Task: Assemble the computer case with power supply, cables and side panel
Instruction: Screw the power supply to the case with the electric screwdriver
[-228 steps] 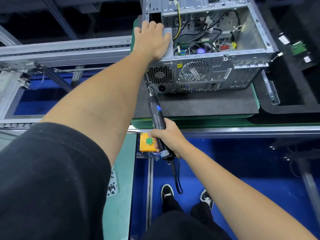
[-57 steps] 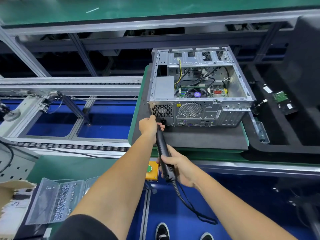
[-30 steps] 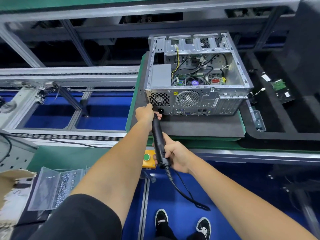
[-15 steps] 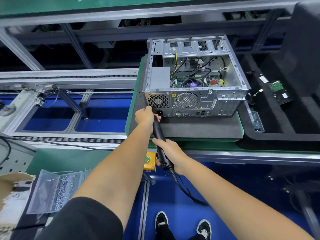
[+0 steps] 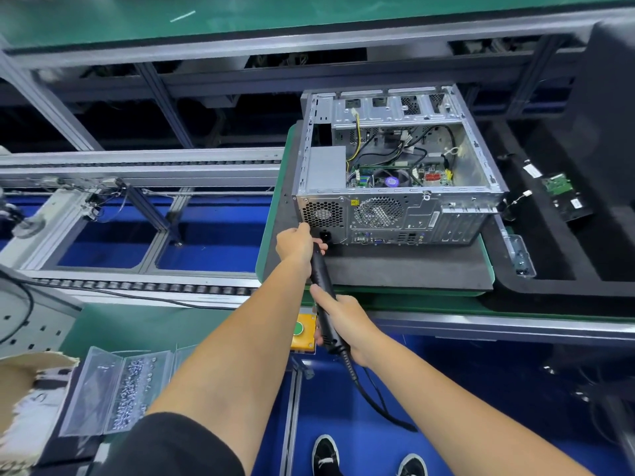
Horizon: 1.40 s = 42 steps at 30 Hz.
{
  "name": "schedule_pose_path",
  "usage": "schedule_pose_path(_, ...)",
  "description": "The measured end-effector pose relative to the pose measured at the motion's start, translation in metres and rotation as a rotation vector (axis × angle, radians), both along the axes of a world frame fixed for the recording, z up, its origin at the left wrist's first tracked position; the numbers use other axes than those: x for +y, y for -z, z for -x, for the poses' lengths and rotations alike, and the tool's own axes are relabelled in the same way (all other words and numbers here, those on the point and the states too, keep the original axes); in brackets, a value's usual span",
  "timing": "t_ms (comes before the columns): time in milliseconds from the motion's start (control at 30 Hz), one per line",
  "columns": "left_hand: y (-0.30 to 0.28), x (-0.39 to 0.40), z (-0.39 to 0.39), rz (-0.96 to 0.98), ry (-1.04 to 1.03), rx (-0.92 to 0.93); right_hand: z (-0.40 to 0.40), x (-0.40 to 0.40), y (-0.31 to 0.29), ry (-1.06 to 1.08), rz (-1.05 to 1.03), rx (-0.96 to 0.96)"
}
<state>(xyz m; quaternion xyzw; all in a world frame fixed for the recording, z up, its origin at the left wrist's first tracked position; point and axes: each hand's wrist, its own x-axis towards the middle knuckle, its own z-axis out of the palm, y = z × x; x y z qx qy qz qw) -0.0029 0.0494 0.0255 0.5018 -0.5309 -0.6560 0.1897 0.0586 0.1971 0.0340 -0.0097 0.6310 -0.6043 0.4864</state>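
An open silver metal computer case (image 5: pixel 395 173) lies on its side on a dark grey foam mat (image 5: pixel 405 269), in the upper right of centre of the frame, its rear panel with two round fan grilles facing the camera. Inside it, a plain grey power supply box (image 5: pixel 326 166) sits at the left end, and black and yellow cables (image 5: pixel 378 149) run over the green motherboard to its right. The mat rests on a green-edged pallet (image 5: pixel 271 214) on the conveyor line.

The left hand (image 5: pixel 297 243), just left of centre, has its fingers curled round the front end of a black electric screwdriver (image 5: pixel 321 293), right at the lower left corner of the case's rear panel beside the power socket. The right hand (image 5: pixel 343 321), below it, grips the screwdriver's handle, from which a black cord trails down toward the blue floor.

A yellow box with a green push button (image 5: pixel 302 333) sits just left of the right hand. In the lower left, a clear plastic tray of small screws (image 5: pixel 117 389) lies on the green tabletop (image 5: pixel 113 328). At the far right, a green circuit board (image 5: pixel 560 187) lies in a black foam tray.
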Motion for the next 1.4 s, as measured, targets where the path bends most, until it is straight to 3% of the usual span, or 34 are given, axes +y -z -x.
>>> schedule_pose_path(433, -0.002, -0.008, 0.001, -0.105, 0.026, 0.069, -0.022, -0.020, 0.007, 0.121, 0.119, -0.009)
schedule_pose_path(933, 0.006, -0.008, -0.004, -0.095, 0.057, 0.125, -0.009, -0.017, 0.018, 0.089, 0.139, -0.089)
schedule_pose_path(1000, 0.007, -0.008, -0.004, -0.043, 0.069, 0.091, -0.005, -0.014, 0.018, 0.058, 0.132, -0.066)
schedule_pose_path(1167, 0.007, -0.013, -0.003, 0.298, 0.185, -0.150, 0.004, -0.012, 0.019, -0.041, 0.062, 0.089)
schedule_pose_path(1400, -0.001, -0.018, -0.004, 0.534, 0.256, -0.290, 0.016, -0.008, 0.017, -0.037, 0.052, 0.077)
